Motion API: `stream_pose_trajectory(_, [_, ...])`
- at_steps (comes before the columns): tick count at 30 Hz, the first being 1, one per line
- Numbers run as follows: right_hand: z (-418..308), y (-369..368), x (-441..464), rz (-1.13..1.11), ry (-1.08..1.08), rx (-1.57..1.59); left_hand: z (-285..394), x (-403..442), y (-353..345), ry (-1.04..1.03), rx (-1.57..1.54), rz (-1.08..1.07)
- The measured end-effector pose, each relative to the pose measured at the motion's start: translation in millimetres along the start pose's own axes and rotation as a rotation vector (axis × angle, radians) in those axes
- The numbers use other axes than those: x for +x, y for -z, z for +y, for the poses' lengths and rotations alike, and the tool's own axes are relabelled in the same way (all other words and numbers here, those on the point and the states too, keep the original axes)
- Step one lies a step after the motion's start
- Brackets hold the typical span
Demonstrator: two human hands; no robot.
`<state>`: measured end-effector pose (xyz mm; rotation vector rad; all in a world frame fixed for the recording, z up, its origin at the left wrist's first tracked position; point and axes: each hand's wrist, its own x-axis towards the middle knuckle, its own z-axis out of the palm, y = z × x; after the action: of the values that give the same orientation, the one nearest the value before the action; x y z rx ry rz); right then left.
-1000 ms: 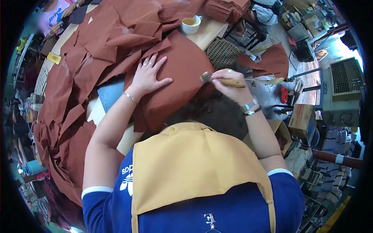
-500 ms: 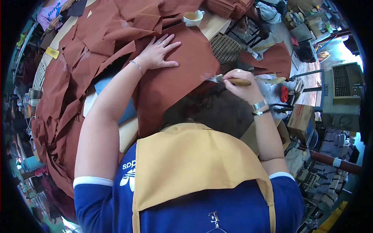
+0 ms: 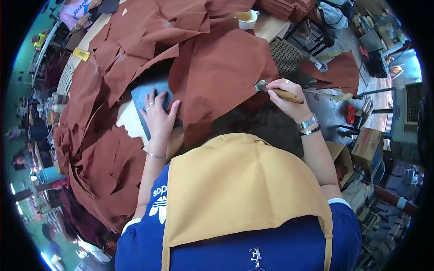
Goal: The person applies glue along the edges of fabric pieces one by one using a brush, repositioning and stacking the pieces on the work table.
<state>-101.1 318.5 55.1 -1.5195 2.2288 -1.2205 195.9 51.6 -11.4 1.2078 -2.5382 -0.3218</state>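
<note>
- Blue shirt (image 3: 289, 246), short sleeves edged with white trim (image 3: 340, 201)
- White lettering (image 3: 160, 190) and a trefoil (image 3: 158, 209) on the shirt, the lettering partly covered
- Tan apron (image 3: 248, 189), with narrow straps (image 3: 327, 255)
- Silvery letter-shaped pendant (image 3: 255, 254)
- Left hand (image 3: 159, 121): ring (image 3: 149, 105); thin silvery bracelet (image 3: 155, 156) at the wrist
- Right hand (image 3: 285, 97): ring (image 3: 287, 81); broad silvery band (image 3: 307, 122) and dark bracelet (image 3: 315, 130) with a pale cross (image 3: 308, 133) at the wrist

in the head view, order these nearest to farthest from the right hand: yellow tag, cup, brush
1. Brush: held in the right hand.
2. Cup: ahead, slightly left, on the table.
3. Yellow tag: far across to the left.
</note>
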Motion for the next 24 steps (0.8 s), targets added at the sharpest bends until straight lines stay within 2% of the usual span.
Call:
stream_pose_trajectory(3, [-1.3,-3.3,0.8,0.007,0.002,-0.029,9.5,-1.2,4.0,-0.046,-0.113,-0.019])
stream_pose_trajectory(5, [-4.6,-2.3,1.4,0.011,0.009,-0.032,13.7,-2.1,0.4,-0.08,-0.231,0.078])
stream_pose_trajectory(6, [-5.8,-1.5,1.6,0.001,0.003,-0.055,7.2,2.6,6.4,-0.005,-0.327,0.012])
stream_pose_trajectory(7, [-4.9,-1.6,2.4,0.002,0.007,-0.05,-3.8,6.4,4.5,0.127,-0.331,0.037])
stream_pose_trajectory(9, [-2.4,-1.3,1.5,-0.001,0.009,-0.043,-28.7,25.9,20.5,0.18,-0.415,0.18])
stream_pose_trajectory(11, [-2.8,-2.7,2.6,-0.013,-0.013,-0.051,-47.6,41.3,33.3,0.131,-0.284,0.223])
stream_pose_trajectory(12, [-2.9,-2.6,4.1,-0.012,-0.026,-0.058,-49.5,45.0,29.1,-0.055,-0.06,0.418])
stream_pose_trajectory(15, [-4.4,-1.5,5.7,-0.021,-0.018,-0.025,10.8,28.3,42.5,-0.374,0.007,0.294])
stream_pose_trajectory(17, [-4.2,0.1,4.2,-0.01,-0.034,-0.048,28.2,2.9,13.0,-0.395,0.049,0.006])
stream_pose_trajectory(18, [-5.3,2.2,3.3,-0.009,-0.046,-0.054,25.3,-3.5,-5.0,-0.297,0.038,-0.179])
stream_pose_trajectory(22, [9.9,49.8,-8.4,-0.068,-0.14,-0.215,24.0,24.5,-5.9,-0.355,0.061,-0.18])
stream_pose_trajectory(24, [5.2,63.2,-9.1,0.029,-0.076,-0.241,21.3,39.2,-9.1,-0.404,0.057,-0.182])
